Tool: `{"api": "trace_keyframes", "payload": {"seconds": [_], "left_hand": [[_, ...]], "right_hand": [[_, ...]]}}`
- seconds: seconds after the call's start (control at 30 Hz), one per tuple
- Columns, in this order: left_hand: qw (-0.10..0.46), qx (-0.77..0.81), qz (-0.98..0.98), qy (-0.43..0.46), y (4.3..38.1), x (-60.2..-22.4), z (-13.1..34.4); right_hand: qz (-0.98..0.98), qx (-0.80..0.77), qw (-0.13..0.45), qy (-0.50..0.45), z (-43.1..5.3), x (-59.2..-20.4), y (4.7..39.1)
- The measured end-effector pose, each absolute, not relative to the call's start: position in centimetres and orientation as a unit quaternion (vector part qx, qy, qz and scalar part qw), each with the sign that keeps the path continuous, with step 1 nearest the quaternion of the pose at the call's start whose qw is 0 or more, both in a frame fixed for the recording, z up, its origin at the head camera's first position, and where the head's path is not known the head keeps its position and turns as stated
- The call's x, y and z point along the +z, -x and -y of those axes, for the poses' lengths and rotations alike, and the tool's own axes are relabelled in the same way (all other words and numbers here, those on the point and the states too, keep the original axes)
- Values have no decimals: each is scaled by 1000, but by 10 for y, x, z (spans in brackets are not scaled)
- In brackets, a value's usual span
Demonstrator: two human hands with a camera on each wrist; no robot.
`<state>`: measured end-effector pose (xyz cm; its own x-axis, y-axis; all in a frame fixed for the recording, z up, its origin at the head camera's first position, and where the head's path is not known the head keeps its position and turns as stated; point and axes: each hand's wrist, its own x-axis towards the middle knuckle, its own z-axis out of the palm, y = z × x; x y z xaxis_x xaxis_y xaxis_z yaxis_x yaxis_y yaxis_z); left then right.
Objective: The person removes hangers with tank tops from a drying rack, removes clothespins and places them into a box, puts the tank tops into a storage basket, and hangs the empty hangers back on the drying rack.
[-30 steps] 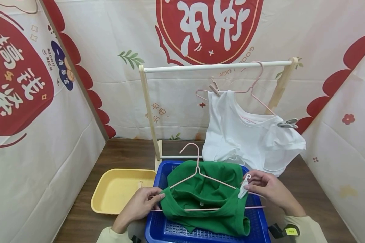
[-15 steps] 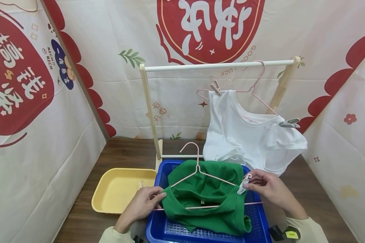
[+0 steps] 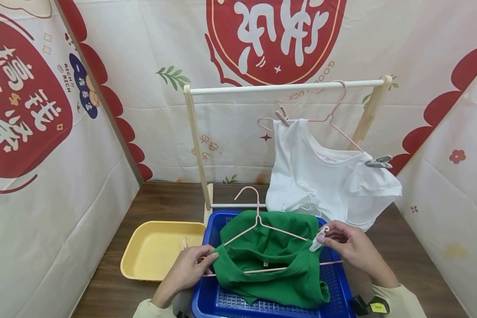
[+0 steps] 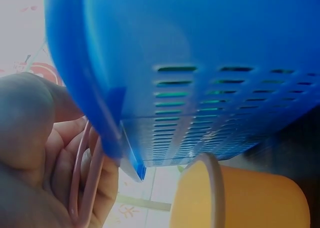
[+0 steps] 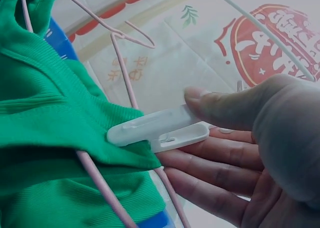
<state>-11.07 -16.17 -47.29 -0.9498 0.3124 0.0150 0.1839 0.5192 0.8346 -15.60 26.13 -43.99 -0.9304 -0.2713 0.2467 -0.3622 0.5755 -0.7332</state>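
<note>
A green shirt [image 3: 276, 282] lies over the blue basket [image 3: 222, 304], with a pink hanger [image 3: 257, 216] threaded through its neck and the hook standing up toward the rack. My left hand [image 3: 191, 267] grips the left end of the hanger beside the shirt's shoulder; in the left wrist view the fingers curl round the pink loop [image 4: 82, 183]. At the other shoulder, my right hand [image 3: 347, 245] pinches a white clothespin [image 3: 319, 240]. Up close, the clothespin's tips [image 5: 120, 134] sit over the green fabric beside the hanger arm, thumb on one handle and fingers under the other.
Behind the basket stands a rack [image 3: 286, 89] with a white top bar. From it hangs a white shirt [image 3: 326, 181] on a pink hanger, with a beige clothespin [image 3: 281, 115] and a grey clothespin [image 3: 378, 162]. A yellow tray [image 3: 153, 251] holding a clothespin [image 3: 184, 242] lies left.
The white clothespin has shifted slightly upward in the right hand at the shirt's shoulder, and the right end of the hanger's lower bar has risen a little. The left hand keeps its hold.
</note>
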Motion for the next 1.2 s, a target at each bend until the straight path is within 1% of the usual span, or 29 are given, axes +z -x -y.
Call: {"api": "trace_keyframes", "payload": {"seconds": [0.27, 0.47, 0.63, 0.77, 1.0, 1.2], "left_hand": [[66, 469, -869, -139, 110, -475, 161], [71, 474, -867, -139, 111, -476, 160], [68, 469, -869, -141, 111, -476, 160], [63, 465, -871, -143, 112, -476, 160], [61, 463, -872, -144, 112, -476, 161], [60, 464, -872, -145, 112, -476, 161]], "right_hand": [[882, 431, 69, -177, -262, -445, 156], [866, 447, 101, -202, -263, -450, 158], [853, 466, 119, -203, -264, -453, 159], [842, 485, 112, -206, -264, -454, 160], [821, 524, 84, -209, -268, -456, 161], [799, 561, 74, -205, -266, -457, 163]]}}
